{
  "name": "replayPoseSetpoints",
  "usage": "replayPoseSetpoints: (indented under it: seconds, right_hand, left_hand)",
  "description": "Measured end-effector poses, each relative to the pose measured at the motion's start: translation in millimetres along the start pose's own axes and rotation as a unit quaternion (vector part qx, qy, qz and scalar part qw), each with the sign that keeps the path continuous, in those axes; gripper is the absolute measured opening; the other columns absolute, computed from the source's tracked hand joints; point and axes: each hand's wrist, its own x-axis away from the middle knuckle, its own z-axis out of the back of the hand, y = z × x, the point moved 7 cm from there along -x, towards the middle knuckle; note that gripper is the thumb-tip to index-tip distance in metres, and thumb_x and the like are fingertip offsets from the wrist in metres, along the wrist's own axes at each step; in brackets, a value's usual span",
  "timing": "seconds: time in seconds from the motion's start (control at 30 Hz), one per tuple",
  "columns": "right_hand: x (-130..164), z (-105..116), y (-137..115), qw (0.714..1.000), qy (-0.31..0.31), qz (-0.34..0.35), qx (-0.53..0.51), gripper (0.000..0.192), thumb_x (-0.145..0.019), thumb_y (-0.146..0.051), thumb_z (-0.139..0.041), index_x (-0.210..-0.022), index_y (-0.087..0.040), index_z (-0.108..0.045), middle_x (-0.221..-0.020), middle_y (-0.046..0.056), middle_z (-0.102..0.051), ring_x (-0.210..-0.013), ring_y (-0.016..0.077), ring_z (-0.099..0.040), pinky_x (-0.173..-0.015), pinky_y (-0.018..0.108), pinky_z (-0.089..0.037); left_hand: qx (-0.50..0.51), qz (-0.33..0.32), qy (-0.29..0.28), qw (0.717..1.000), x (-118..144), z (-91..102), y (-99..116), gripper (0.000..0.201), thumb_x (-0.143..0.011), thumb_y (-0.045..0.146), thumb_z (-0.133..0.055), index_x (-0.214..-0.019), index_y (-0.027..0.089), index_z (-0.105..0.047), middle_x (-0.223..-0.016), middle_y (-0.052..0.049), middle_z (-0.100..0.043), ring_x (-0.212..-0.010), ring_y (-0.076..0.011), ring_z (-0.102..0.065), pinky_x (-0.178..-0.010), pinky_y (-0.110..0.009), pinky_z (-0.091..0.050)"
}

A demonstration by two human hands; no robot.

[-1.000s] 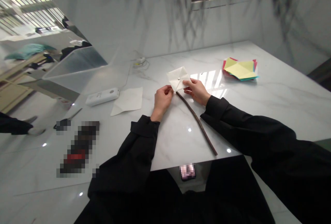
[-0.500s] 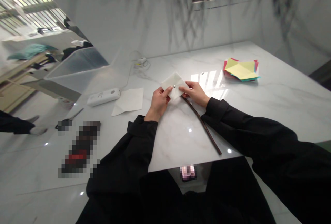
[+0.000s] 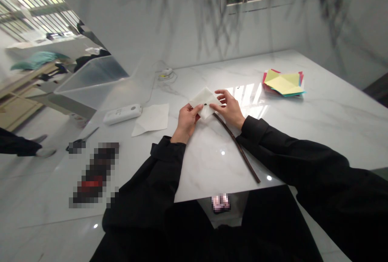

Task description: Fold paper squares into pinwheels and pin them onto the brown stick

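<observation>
A folded white paper square (image 3: 206, 94) is held by my left hand (image 3: 185, 122), thumb on top and fingers underneath at its lower left edge. At its middle sits a tiny dark piece (image 3: 205, 104), too small to identify. My right hand (image 3: 230, 110) is at the paper's right side. Its thumb tip touches the paper near that piece, while the other fingers are spread by the right corner. A thin brown stick (image 3: 239, 147) lies slanting on the table, its upper end meeting the paper's lower right edge; whether it is attached is hidden.
A loose white sheet (image 3: 153, 119) and a white power strip (image 3: 123, 114) lie left. Scissors (image 3: 81, 141) and a blurred dark item (image 3: 97, 173) are nearer. A clear plastic bin (image 3: 93, 78) stands behind. Coloured paper (image 3: 285, 82) is stacked right. A person's leg (image 3: 18, 143) shows far left.
My right fingers have lifted off the paper's right corner and spread; the thumb stays on it. The small piece looked silvery and now looks dark. My left hand keeps its hold.
</observation>
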Motion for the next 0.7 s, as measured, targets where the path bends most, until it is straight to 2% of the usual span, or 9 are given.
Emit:
replayPoseSetpoints:
  seconds: [0.03, 0.1, 0.2, 0.3, 0.4, 0.53, 0.6, 0.7]
  right_hand:
    - [1.3, 4.6, -8.8, 0.998, 0.027, 0.037, 0.037, 0.046, -0.081, -0.034, -0.081, -0.123, -0.025, -0.065, -0.114, 0.007, -0.067, -0.099, 0.0241, -0.062, -0.090, 0.041, -0.056]
    - [5.0, 7.3, -26.5, 0.989, 0.046, 0.102, 0.094, 0.040, -0.085, -0.033, -0.078, -0.122, -0.026, -0.067, -0.119, 0.009, -0.064, -0.111, 0.0280, -0.058, -0.102, 0.046, -0.050]
    - [9.0, -2.6, -41.2, 0.981, 0.000, 0.145, 0.128, 0.021, -0.090, -0.036, -0.075, -0.109, -0.027, -0.072, -0.106, 0.008, -0.065, -0.108, 0.0287, -0.058, -0.107, 0.047, -0.046]
    - [9.4, -13.0, -39.6, 0.982, -0.046, 0.131, 0.127, 0.016, -0.089, -0.038, -0.077, -0.101, -0.027, -0.075, -0.094, 0.006, -0.064, -0.096, 0.0264, -0.059, -0.100, 0.044, -0.049]
    - [7.2, -15.5, -32.3, 0.986, -0.063, 0.106, 0.112, 0.009, -0.091, -0.036, -0.075, -0.091, -0.028, -0.076, -0.090, 0.005, -0.065, -0.089, 0.0239, -0.060, -0.094, 0.041, -0.050]
    - [7.2, -16.1, -26.0, 0.987, -0.074, 0.094, 0.107, 0.009, -0.091, -0.032, -0.072, -0.086, -0.026, -0.074, -0.087, 0.004, -0.068, -0.082, 0.0210, -0.059, -0.090, 0.039, -0.051]
    - [8.5, -17.6, -23.8, 0.988, -0.078, 0.092, 0.096, 0.009, -0.091, -0.033, -0.071, -0.086, -0.025, -0.073, -0.085, 0.003, -0.069, -0.079, 0.0195, -0.058, -0.085, 0.037, -0.052]
    - [6.3, -15.9, -17.6, 0.989, -0.083, 0.089, 0.078, 0.012, -0.092, -0.036, -0.069, -0.088, -0.026, -0.074, -0.083, 0.002, -0.070, -0.076, 0.0184, -0.058, -0.079, 0.035, -0.052]
  left_hand:
    - [-0.008, -0.007, 0.008, 1.000, -0.2, 0.5, -0.1, 0.039, -0.069, 0.027, -0.088, -0.104, 0.014, -0.074, -0.104, -0.010, -0.079, -0.095, -0.0224, -0.073, -0.087, -0.035, -0.058]
    - [-0.020, -0.018, 0.017, 0.999, -0.4, 0.3, -0.5, 0.039, -0.070, 0.027, -0.088, -0.104, 0.014, -0.074, -0.103, -0.010, -0.079, -0.094, -0.0218, -0.073, -0.087, -0.035, -0.058]
    - [-0.026, -0.019, 0.012, 0.999, -1.0, -2.5, -2.2, 0.040, -0.070, 0.028, -0.087, -0.105, 0.014, -0.074, -0.099, -0.009, -0.079, -0.093, -0.0221, -0.073, -0.083, -0.033, -0.058]
    - [-0.035, -0.014, 0.003, 0.999, -1.8, -4.9, -3.6, 0.039, -0.070, 0.030, -0.087, -0.104, 0.014, -0.075, -0.096, -0.009, -0.079, -0.089, -0.0215, -0.073, -0.077, -0.030, -0.057]
    - [-0.044, -0.017, -0.005, 0.999, -1.8, -6.4, -3.7, 0.037, -0.070, 0.031, -0.086, -0.102, 0.015, -0.076, -0.095, -0.008, -0.079, -0.086, -0.0203, -0.072, -0.074, -0.029, -0.055]
    - [-0.064, -0.019, -0.005, 0.998, -2.8, -4.6, -4.4, 0.035, -0.072, 0.031, -0.085, -0.101, 0.015, -0.076, -0.090, -0.008, -0.078, -0.077, -0.0185, -0.069, -0.068, -0.028, -0.053]
    - [-0.082, -0.025, 0.020, 0.996, -5.3, 2.1, -3.6, 0.035, -0.072, 0.030, -0.083, -0.103, 0.015, -0.075, -0.088, -0.008, -0.077, -0.073, -0.0182, -0.068, -0.067, -0.029, -0.052]
    - [-0.111, -0.043, 0.086, 0.989, -10.3, 18.8, 1.5, 0.036, -0.073, 0.026, -0.081, -0.106, 0.017, -0.073, -0.085, -0.006, -0.076, -0.072, -0.0188, -0.068, -0.066, -0.028, -0.053]
